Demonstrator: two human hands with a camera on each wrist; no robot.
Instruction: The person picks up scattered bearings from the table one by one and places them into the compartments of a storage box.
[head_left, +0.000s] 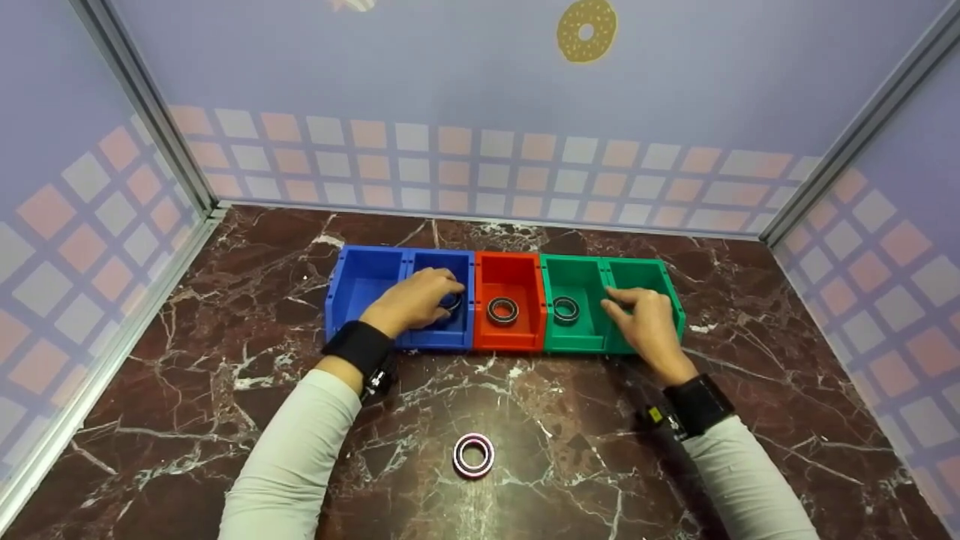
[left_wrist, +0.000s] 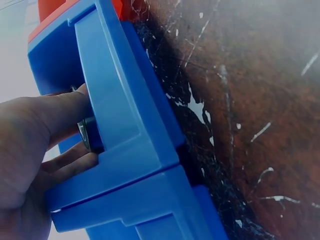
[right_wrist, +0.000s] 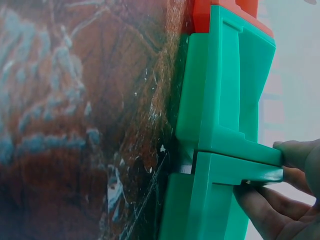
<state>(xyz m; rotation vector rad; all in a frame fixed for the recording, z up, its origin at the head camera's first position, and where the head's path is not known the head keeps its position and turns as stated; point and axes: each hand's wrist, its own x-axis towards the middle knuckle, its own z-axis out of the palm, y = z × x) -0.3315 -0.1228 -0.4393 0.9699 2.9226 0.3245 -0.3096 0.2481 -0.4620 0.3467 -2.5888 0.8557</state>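
My left hand [head_left: 420, 296] reaches into the second blue bin [head_left: 442, 259]. Its thumb and fingers close around a dark ring bearing [left_wrist: 88, 134], partly hidden by the fingers and the bin's front wall. Over at the two green bins [head_left: 574, 268], my right hand [head_left: 646, 319] pinches the wall where they meet. The thumb [right_wrist: 295, 154] lies on one side of that wall, the fingers on the other. One bearing [head_left: 565, 300] leans in the left green bin; another bearing [head_left: 502, 300] lies in the red bin [head_left: 510, 268].
A pinkish-rimmed bearing [head_left: 473, 437] lies on the dark marbled table [head_left: 525, 495], in front of the bins. The leftmost blue bin [head_left: 371, 262] stands at the row's left end. Patterned panels [head_left: 480, 90] enclose the table at the back and both sides.
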